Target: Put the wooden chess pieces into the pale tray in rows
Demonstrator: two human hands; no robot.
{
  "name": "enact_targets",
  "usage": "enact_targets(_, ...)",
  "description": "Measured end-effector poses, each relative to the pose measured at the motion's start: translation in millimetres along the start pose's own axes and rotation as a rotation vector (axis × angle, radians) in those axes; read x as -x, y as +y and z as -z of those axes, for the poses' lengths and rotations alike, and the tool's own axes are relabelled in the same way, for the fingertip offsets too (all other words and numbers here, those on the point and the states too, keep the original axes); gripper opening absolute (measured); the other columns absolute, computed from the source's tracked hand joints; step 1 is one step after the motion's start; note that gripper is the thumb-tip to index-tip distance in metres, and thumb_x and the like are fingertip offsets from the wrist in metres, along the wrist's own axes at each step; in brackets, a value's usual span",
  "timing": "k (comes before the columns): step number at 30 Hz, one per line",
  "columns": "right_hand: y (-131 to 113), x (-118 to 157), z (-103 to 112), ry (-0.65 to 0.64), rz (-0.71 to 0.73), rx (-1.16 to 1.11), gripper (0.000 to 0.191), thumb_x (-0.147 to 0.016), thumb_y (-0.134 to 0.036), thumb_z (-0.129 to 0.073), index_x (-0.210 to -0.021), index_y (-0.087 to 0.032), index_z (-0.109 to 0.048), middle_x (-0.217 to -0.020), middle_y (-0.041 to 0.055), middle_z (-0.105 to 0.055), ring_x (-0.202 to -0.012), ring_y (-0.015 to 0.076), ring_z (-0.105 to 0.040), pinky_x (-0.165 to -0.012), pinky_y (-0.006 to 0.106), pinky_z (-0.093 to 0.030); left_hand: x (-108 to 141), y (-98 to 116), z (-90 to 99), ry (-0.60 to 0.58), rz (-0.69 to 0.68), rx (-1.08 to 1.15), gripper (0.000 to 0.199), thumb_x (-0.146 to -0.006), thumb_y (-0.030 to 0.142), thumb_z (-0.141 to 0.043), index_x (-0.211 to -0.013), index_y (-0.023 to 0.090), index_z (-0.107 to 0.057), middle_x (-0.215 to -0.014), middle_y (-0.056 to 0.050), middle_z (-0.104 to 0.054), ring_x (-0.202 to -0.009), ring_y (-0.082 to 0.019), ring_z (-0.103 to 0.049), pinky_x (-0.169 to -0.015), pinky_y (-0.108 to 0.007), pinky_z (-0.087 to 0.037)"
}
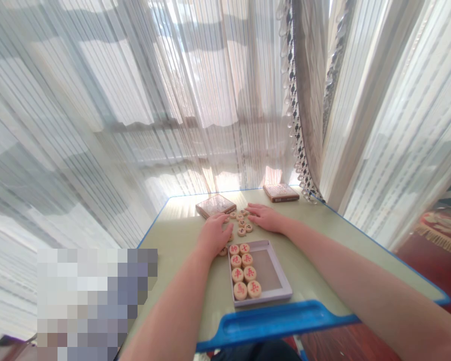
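Note:
Several round wooden Chinese chess pieces (241, 231) lie loose on the table between my two hands. My left hand (215, 234) rests palm down over some of them at the left, fingers stretched out and thumb apart, hiding part of the pieces beneath. At the right, my right hand (266, 218) lies flat with its fingers extended, its fingertips beside the farther pieces. Nearer to me is a shallow open box (281, 271). Two columns of pieces with red characters (250, 273) fill its left side, face up; its right part shows bare bottom.
Two flat printed boxes stand at the back: one box (216, 204) beyond my left hand, another box (281, 192) near the curtain (225, 100). The pale table (169, 235) has a blue rim and a blue tray groove (274, 318) at its front edge. A pixelated patch covers the lower left.

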State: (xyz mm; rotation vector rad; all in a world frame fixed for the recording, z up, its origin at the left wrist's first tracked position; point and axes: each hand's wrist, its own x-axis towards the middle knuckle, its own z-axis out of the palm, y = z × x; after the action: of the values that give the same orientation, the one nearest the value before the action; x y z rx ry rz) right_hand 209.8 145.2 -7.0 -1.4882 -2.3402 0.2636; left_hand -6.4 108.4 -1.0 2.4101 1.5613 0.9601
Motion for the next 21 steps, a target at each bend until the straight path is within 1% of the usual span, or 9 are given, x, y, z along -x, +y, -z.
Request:
enact_targets(3, -8, 3, -2, -0.002, 0.047, -0.036, 0.049, -0.086, -0.045, -0.035, -0.128, -0.023, -0.046, -0.139, 0.0024, -0.037, -0.129, 0.0211, -0.030, -0.108, 0.037, -0.021, 1, 0, -0.1, 0.016, 0.029, 0.011, 0.031, -0.077, 0.031, -0.050, -0.103, 0.018, -0.063, -0.111, -0.005, -0.061, -0.104, -0.019, -0.053, -0.094, -0.029, -0.040)
enact_targets(5, -12, 5, -1, -0.001, 0.101, -0.070, 0.046, -0.086, -0.042, -0.036, -0.126, -0.022, -0.049, -0.137, 0.0036, -0.040, -0.126, 0.0195, -0.035, -0.106, 0.035, -0.025, 1, 0, 2.1, 0.048, 0.062, 0.025, 0.027, -0.079, 0.030, -0.047, -0.096, 0.018, -0.064, -0.103, -0.005, -0.064, -0.096, -0.017, -0.057, -0.088, -0.027, -0.042)
enact_targets(8, -16, 8, 3, 0.022, 0.148, -0.108, 0.041, -0.085, -0.038, -0.038, -0.118, -0.021, -0.057, -0.131, 0.0050, -0.047, -0.118, 0.0194, -0.045, -0.102, 0.034, -0.032, 1, 2, 8.2, 0.128, 0.152, 0.040, 0.025, -0.081, 0.027, -0.042, -0.087, 0.019, -0.065, -0.090, -0.003, -0.067, -0.085, -0.016, -0.059, -0.078, -0.025, -0.044)
enact_targets(11, -19, 12, 6, 0.074, 0.161, -0.147, 0.035, -0.084, -0.034, -0.041, -0.109, -0.024, -0.062, -0.122, 0.0029, -0.056, -0.110, 0.0189, -0.052, -0.098, 0.033, -0.037, 0, 0, 14.5, 0.222, 0.256, 0.054, 0.026, -0.080, 0.029, -0.041, -0.082, 0.020, -0.065, -0.080, -0.002, -0.068, -0.078, -0.016, -0.059, -0.070, -0.024, -0.043)
enact_targets(13, -21, 12, 6, 0.100, 0.115, -0.183, 0.033, -0.083, -0.032, -0.042, -0.108, -0.024, -0.063, -0.113, 0.0019, -0.062, -0.102, 0.0185, -0.057, -0.092, 0.032, -0.042, -2, -4, 17.1, 0.284, 0.311, 0.090, 0.027, -0.080, 0.028, -0.038, -0.080, 0.020, -0.064, -0.077, -0.002, -0.068, -0.075, -0.015, -0.059, -0.067, -0.024, -0.042)
enact_targets(16, -20, 10, 5, 0.116, -0.029, -0.197, 0.035, -0.083, -0.027, -0.041, -0.111, -0.023, -0.061, -0.095, 0.0012, -0.069, -0.084, 0.0165, -0.062, -0.078, 0.030, -0.048, -3, -12, 18.9, 0.354, 0.396, 0.133, 0.029, -0.076, 0.021, -0.035, -0.079, 0.020, -0.064, -0.075, -0.001, -0.067, -0.073, -0.015, -0.059, -0.065, -0.025, -0.042)
enact_targets(17, -18, 9, 5, 0.130, -0.063, -0.178, 0.035, -0.083, -0.025, -0.040, -0.112, -0.022, -0.061, -0.092, 0.0014, -0.069, -0.080, 0.0158, -0.062, -0.076, 0.029, -0.048, -3, -13, 19.2, 0.364, 0.413, 0.133, 0.029, -0.075, 0.019, -0.035, -0.078, 0.020, -0.064, -0.074, -0.001, -0.067, -0.072, -0.015, -0.059, -0.065, -0.025, -0.042)
enact_targets(18, -17, 8, 5, 0.149, -0.080, -0.151, 0.036, -0.083, -0.024, -0.039, -0.111, -0.021, -0.061, -0.093, 0.0020, -0.069, -0.081, 0.0155, -0.062, -0.076, 0.028, -0.047, -3, -14, 19.3, 0.363, 0.419, 0.125, 0.029, -0.074, 0.018, -0.035, -0.077, 0.020, -0.064, -0.073, -0.001, -0.067, -0.071, -0.016, -0.059, -0.065, -0.025, -0.042)
enact_targets(21, -12, 6, 8, 0.202, -0.077, -0.070, 0.032, -0.081, -0.024, -0.042, -0.103, -0.018, -0.064, -0.105, 0.0056, -0.064, -0.097, 0.0184, -0.056, -0.089, 0.029, -0.040, -2, -11, 18.4, 0.294, 0.379, 0.058, 0.029, -0.070, 0.014, -0.037, -0.075, 0.020, -0.065, -0.074, -0.001, -0.067, -0.074, -0.017, -0.059, -0.066, -0.026, -0.043)
